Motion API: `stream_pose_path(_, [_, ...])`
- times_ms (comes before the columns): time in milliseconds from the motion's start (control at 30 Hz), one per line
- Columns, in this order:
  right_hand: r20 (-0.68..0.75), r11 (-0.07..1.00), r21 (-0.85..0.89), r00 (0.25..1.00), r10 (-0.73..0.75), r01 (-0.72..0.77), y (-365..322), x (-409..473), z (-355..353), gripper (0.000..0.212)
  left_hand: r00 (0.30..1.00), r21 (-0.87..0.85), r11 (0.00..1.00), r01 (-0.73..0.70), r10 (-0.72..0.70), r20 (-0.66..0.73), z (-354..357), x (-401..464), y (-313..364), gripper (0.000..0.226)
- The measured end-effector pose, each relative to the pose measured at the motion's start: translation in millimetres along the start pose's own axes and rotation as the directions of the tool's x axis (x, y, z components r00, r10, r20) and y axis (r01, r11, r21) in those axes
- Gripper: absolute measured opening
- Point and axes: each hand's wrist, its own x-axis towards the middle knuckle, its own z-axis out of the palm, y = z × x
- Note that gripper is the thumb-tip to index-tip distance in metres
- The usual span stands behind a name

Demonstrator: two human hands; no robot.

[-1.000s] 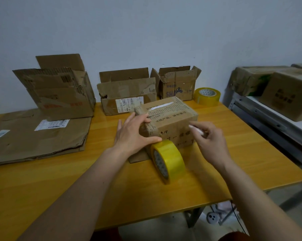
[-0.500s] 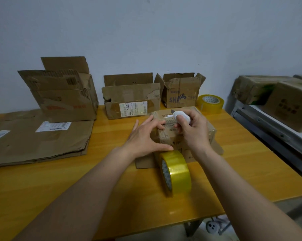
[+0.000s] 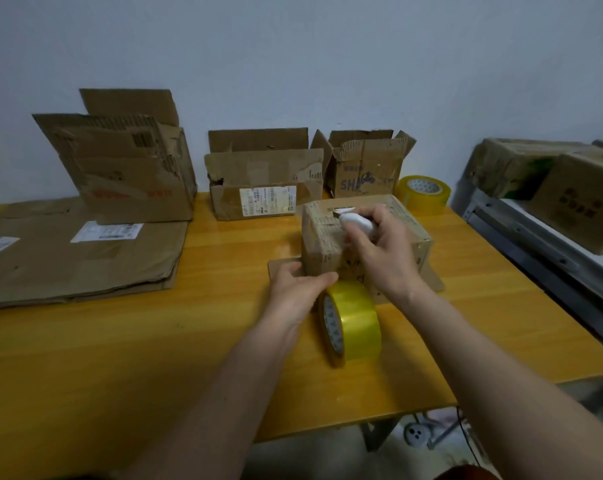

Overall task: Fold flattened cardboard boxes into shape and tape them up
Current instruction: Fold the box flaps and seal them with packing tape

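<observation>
A small brown cardboard box (image 3: 400,223) stands on the yellow wooden table (image 3: 120,358), its lower flaps spread flat on the tabletop. My right hand (image 3: 379,251) grips a small white cutter (image 3: 357,221) and holds it against the box's near top edge. My left hand (image 3: 298,294) lies low at the box's near left corner, thumb stretched toward the tape roll; whether it grips anything I cannot tell. A yellow tape roll (image 3: 350,327) stands on edge just in front of the box, touching my left thumb.
Flattened cardboard (image 3: 75,258) is stacked at the left. Three open boxes (image 3: 258,181) stand along the back wall, with a second yellow tape roll (image 3: 423,192) at the back right. A metal rack (image 3: 535,244) with more boxes stands to the right of the table.
My right hand has slid down from the box top to its near top edge with the cutter. My left hand has dropped from the box's side to its lower left corner by the tape roll.
</observation>
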Motion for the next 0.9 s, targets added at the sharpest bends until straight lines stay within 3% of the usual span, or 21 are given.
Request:
stream_pose_path(67, [0.092,0.998,-0.009,0.994,-0.057,0.058,-0.4,-6.3,0.1,0.009,1.000,-0.006,1.000,0.007,-0.007,0.013,4.6,-2.9,3.6,0.086])
stream_pose_path(133, [0.137,0.999,0.034,0.990,-0.019,0.014,0.3,-9.7,0.5,0.011,0.999,0.029,0.999,0.027,-0.028,0.022,8.5,-5.2,2.2,0.091])
stream_pose_path(233, [0.129,0.981,0.172,0.989,0.072,-0.094,2.1,-6.9,-2.7,0.006,0.998,0.030,0.999,0.029,-0.031,0.058,10.3,-8.6,-2.2,0.081])
stream_pose_path(333, [0.138,0.971,0.215,0.987,0.077,-0.106,4.2,-4.5,-2.6,0.004,0.997,0.020,1.000,-0.015,0.013,0.082,9.6,-12.8,-3.1,0.066])
stream_pose_path(600, [-0.006,0.978,0.197,0.997,0.075,-0.073,4.8,-12.6,15.6,0.009,0.994,0.015,0.999,-0.038,0.036,0.107,5.7,-23.7,4.8,0.064])
stream_pose_path(900, [-0.214,0.994,0.035,0.971,0.109,-0.104,-3.7,-16.1,36.1,0.006,0.993,-0.011,0.999,-0.043,0.044,0.109,-0.9,-14.0,14.5,0.100])
